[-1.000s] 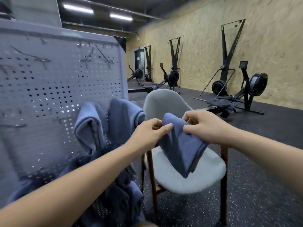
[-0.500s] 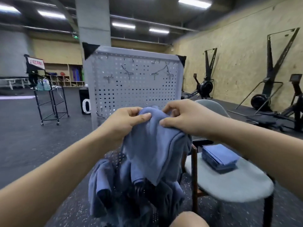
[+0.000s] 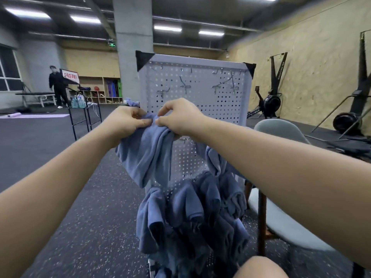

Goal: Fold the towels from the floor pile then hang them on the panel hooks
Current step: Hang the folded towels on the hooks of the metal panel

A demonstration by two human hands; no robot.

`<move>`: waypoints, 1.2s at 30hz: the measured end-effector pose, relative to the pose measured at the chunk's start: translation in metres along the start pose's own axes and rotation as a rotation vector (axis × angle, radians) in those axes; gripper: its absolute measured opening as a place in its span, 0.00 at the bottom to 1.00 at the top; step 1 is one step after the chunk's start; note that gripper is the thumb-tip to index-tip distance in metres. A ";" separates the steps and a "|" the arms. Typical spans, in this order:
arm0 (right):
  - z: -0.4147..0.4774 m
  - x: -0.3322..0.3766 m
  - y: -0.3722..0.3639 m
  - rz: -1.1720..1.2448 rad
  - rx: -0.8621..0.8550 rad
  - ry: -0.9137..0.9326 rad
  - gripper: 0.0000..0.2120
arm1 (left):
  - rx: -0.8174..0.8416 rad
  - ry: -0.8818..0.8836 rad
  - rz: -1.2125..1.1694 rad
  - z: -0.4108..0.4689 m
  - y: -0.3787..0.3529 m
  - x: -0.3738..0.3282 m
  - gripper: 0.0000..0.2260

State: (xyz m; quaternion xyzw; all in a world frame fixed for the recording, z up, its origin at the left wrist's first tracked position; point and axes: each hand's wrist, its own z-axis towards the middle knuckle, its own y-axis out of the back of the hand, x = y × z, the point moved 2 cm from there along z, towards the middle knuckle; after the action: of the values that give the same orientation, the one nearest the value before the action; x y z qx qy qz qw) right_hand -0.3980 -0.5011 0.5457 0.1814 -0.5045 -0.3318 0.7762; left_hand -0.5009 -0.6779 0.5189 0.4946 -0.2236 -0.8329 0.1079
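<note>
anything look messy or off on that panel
Yes: the hung towels crowd the lower panel in a bunched, drooping clump rather than flat folds, and the upper hooks sit bare at crooked angles.

One readable word
"POWER" on the rowing machine (image 3: 270,102) right of the right hand (image 3: 180,117); the red sign (image 3: 69,76) is too blurred to read.

A blue cloth towel (image 3: 148,157) is being held before a grey perforated metal panel (image 3: 200,101), above hung towels (image 3: 190,207), left of a grey chair (image 3: 281,129).
</note>
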 end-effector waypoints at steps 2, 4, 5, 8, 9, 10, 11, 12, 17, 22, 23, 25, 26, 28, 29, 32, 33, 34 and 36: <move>0.007 -0.002 -0.013 -0.049 -0.014 0.009 0.03 | -0.059 0.000 0.001 -0.001 -0.005 0.009 0.13; 0.010 -0.007 -0.022 -0.071 -0.013 0.009 0.04 | -0.161 -0.041 0.078 -0.005 -0.011 0.013 0.14; 0.010 -0.011 -0.026 -0.057 0.005 -0.003 0.05 | -0.217 -0.051 0.129 -0.008 -0.014 0.014 0.12; 0.006 -0.021 -0.033 -0.022 0.106 -0.046 0.12 | -0.276 -0.029 0.177 -0.016 -0.019 0.025 0.08; 0.004 -0.024 -0.032 -0.012 0.145 -0.057 0.14 | -0.253 -0.010 0.186 -0.018 -0.020 0.029 0.07; 0.002 -0.025 -0.031 0.018 0.186 -0.069 0.14 | -0.218 0.004 0.183 -0.020 -0.020 0.035 0.07; -0.002 -0.026 -0.029 0.058 0.222 -0.080 0.14 | -0.184 0.014 0.162 -0.023 -0.021 0.038 0.07; -0.004 -0.026 -0.027 0.087 0.242 -0.086 0.14 | -0.161 0.023 0.145 -0.025 -0.021 0.039 0.08; -0.010 -0.028 -0.009 0.028 0.220 -0.092 0.21 | -0.144 -0.072 0.206 -0.029 -0.010 0.009 0.10; -0.019 -0.049 0.031 0.045 0.151 -0.104 0.18 | -0.106 -0.197 0.122 -0.026 -0.041 -0.048 0.05; -0.023 -0.055 0.044 0.067 0.125 -0.123 0.17 | -0.086 -0.227 0.101 -0.026 -0.055 -0.059 0.03; -0.033 -0.070 0.072 0.105 0.072 -0.156 0.16 | -0.033 -0.268 0.060 -0.026 -0.090 -0.080 0.02; -0.039 -0.080 0.087 0.114 0.043 -0.170 0.15 | 0.001 -0.281 0.044 -0.026 -0.111 -0.089 0.01; -0.051 -0.104 0.118 0.116 -0.020 -0.200 0.14 | 0.068 -0.304 -0.001 -0.025 -0.155 -0.108 0.01; -0.058 -0.119 0.133 0.114 -0.054 -0.217 0.13 | 0.103 -0.317 -0.018 -0.025 -0.178 -0.117 0.01; -0.082 -0.167 0.173 0.112 -0.137 -0.276 0.12 | 0.203 -0.337 -0.037 -0.025 -0.251 -0.139 0.04; -0.092 -0.185 0.185 0.099 -0.163 -0.299 0.13 | 0.244 -0.340 -0.042 -0.026 -0.277 -0.145 0.04; -0.101 -0.203 0.196 0.079 -0.188 -0.324 0.14 | 0.288 -0.340 -0.053 -0.027 -0.302 -0.151 0.04; -0.118 -0.239 0.214 0.042 -0.234 -0.373 0.15 | 0.361 -0.337 -0.057 -0.028 -0.352 -0.159 0.04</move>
State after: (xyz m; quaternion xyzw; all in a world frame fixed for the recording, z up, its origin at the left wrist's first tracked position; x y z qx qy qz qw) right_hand -0.2847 -0.1872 0.4688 0.0149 -0.6012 -0.3994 0.6920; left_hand -0.3839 -0.3132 0.4621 0.3659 -0.3697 -0.8529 -0.0446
